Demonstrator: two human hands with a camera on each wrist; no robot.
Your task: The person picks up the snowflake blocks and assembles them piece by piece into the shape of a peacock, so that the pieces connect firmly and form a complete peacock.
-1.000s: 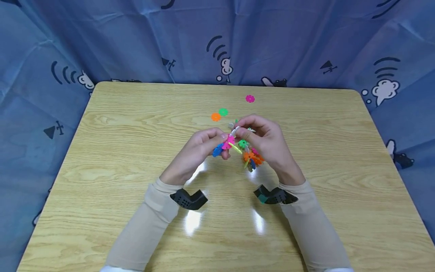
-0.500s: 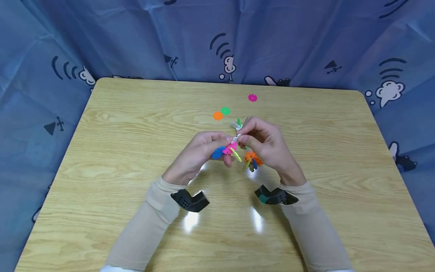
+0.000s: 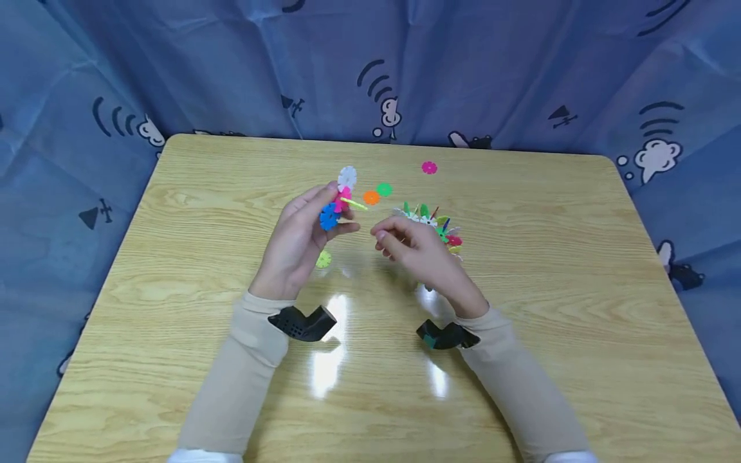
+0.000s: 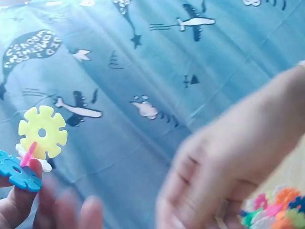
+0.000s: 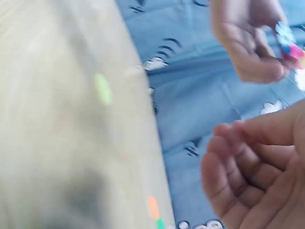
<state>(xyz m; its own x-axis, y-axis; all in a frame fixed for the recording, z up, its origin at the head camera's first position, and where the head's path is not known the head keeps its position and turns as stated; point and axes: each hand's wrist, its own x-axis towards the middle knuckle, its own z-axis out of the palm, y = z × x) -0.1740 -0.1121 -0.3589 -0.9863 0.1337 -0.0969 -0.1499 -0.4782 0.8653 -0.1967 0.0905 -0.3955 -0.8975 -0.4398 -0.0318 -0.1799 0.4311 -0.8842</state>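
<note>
My left hand (image 3: pixel 292 235) pinches a small cluster of joined snowflake discs between thumb and fingers, raised over the table. The cluster has a blue disc (image 3: pixel 329 217), a pink disc (image 3: pixel 343 200), a white disc (image 3: pixel 347 177) and a yellow disc (image 4: pixel 42 131), which the head view shows edge-on. My right hand (image 3: pixel 425 254) hovers to the right, its fingers loosely bent and nothing visible between them in the right wrist view. Behind it a larger multicoloured assembly of snowflake discs (image 3: pixel 442 235) rests on the table, partly hidden by the hand.
Loose discs lie flat on the wooden table (image 3: pixel 191 257): orange (image 3: pixel 371 197), green (image 3: pixel 384 189) and magenta (image 3: pixel 429 167) toward the back. A yellow-green disc (image 3: pixel 323 259) is beside the left wrist. A blue printed curtain (image 3: pixel 492 71) hangs behind the table.
My hands have come apart. The left has moved left and away from me with the cluster, whose white disc now shows fully. The right has let go of the white disc and lowered slightly.
</note>
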